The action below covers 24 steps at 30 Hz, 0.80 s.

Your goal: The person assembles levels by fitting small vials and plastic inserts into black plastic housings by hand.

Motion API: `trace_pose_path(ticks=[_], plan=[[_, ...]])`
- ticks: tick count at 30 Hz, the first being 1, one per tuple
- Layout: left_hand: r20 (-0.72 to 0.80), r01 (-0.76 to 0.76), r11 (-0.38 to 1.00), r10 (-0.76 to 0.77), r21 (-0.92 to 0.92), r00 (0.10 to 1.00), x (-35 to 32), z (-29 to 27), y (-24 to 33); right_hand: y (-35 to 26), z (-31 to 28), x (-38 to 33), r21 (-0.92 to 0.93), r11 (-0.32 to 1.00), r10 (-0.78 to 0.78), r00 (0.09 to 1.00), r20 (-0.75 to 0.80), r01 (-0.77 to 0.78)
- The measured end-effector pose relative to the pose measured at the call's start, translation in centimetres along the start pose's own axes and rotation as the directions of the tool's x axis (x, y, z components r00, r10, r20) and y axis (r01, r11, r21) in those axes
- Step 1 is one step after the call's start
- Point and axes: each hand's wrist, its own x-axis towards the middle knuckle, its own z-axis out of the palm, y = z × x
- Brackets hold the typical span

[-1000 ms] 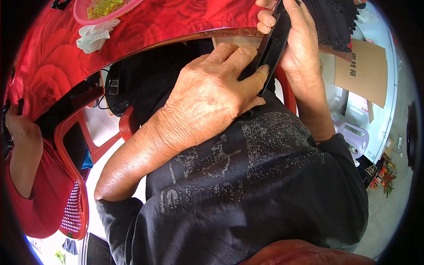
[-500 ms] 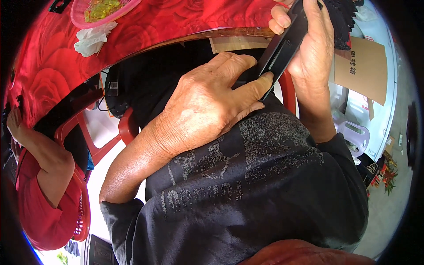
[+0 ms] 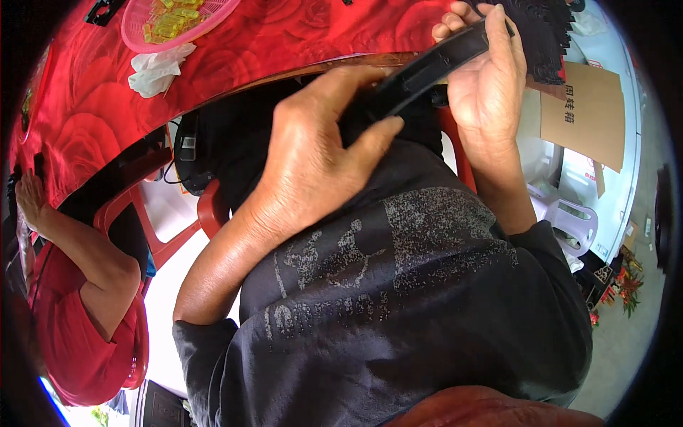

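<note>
Two hands held one long, flat black strip (image 3: 434,67), which ran slantwise from about ten o'clock of the picture's centre up toward one o'clock. The left hand (image 3: 320,149) was curled over the strip's lower end, thumb pressed against its underside and fingers wrapped over the top, just above the dark printed shirt (image 3: 398,285) on the person's chest. The right hand (image 3: 487,78) gripped the upper end, fingers folded round the far edge and thumb laid along the near face, so both hands were closed on the same piece. Behind them, from ten to twelve o'clock, curved the surface under a red rose-patterned cloth (image 3: 92,107), carrying a pink basket (image 3: 178,21) of small yellow pieces and, just below it, a crumpled white cloth (image 3: 153,71). A stack of black pieces (image 3: 541,35) lay beside the right hand at one o'clock, with a brown cardboard box (image 3: 583,114) toward two o'clock. At eight o'clock another person in a red shirt (image 3: 64,334) sat on a red plastic chair (image 3: 206,213).
</note>
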Motion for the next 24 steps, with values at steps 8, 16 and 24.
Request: trace_pose_path(ticks=[8,16,24], plan=[[0.213,-0.189,0.953,0.14,0.235,0.967,3.1,-8.0,0.5,-3.7,2.4,-2.3,-0.681,0.454,0.319,0.819,-0.477,-0.574],[0.192,-0.666,0.563,0.815,-0.489,0.547,8.1,-8.9,-2.3,-2.7,5.3,-2.4,-0.804,-0.025,0.731,0.538,-0.42,-0.593],[-0.29,-0.026,0.992,-0.011,-0.124,0.957,4.6,-5.4,3.1,0.3,4.9,-3.3,-0.84,0.303,0.462,0.84,-0.284,-0.451]])
